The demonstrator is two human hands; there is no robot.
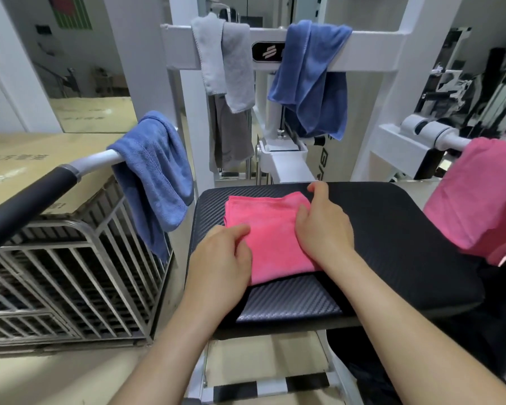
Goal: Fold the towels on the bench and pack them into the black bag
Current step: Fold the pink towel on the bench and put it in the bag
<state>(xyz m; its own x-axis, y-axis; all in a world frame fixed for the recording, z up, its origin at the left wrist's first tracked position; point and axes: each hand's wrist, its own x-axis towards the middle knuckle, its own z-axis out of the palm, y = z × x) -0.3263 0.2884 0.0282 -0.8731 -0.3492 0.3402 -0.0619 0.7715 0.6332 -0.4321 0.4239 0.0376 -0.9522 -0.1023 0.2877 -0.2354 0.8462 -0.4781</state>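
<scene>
Pink towel (272, 238), folded to a rough square of several layers, lying flat on the left half of the black padded table (392, 244), edges fairly even, near edge reaching the seam between two pads. Left hand (221, 258) at the towel's near-left edge, back up, fingers curled in, grip closed on the cloth there. Right hand (323, 226) laid on the towel's right side, fingers bent down onto the fabric, thumb stretched out to the far right corner; grip there unclear, pinching or only pressing. Both forearms bare, reaching in from the bottom of the view. Carbon-weave vinyl on the table, white gym frame (371, 51) rising behind it. More cloth draped all around: blue towel (155, 176) over the left handle, grey towel (225, 62) and second blue towel (310, 80) over the crossbar, second pink towel (479, 200) over the right-hand roller. Wire cage (56, 273) and cardboard box (27, 171) at left.
</scene>
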